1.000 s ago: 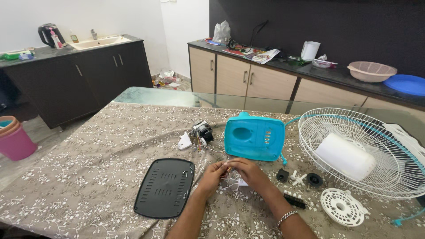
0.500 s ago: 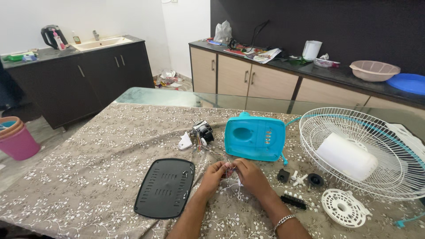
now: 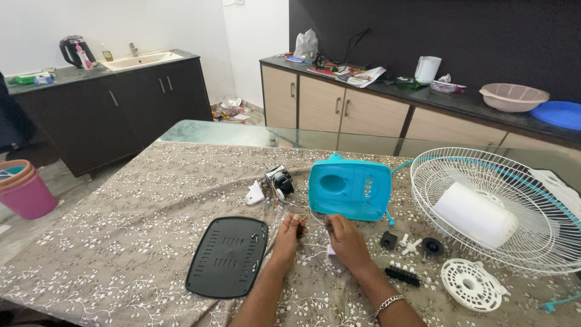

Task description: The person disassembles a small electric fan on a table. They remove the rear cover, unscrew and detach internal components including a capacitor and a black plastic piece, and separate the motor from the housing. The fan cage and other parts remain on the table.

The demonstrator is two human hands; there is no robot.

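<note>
Both hands point(image 3: 318, 233) have drawn apart.

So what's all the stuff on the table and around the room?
Tablecloth: 1, brown with white flowers, over the table.
Base cover: 1, black, flat by the left hand.
Fan housing: 1, turquoise, mid table.
Motor: 1, black and metal, left of the housing.
Fan guard: 1, white wire, right side.
Round grille piece: 1, white, below the guard.
Knobs: 2, black, near the guard.
Bucket: 1, pink, on the floor at left.
Kettle: 1, black, beside the sink.
Basin: 1, beige, right counter.
Left hand: pinches thin wires.
Right hand: pinches wires too.
</note>
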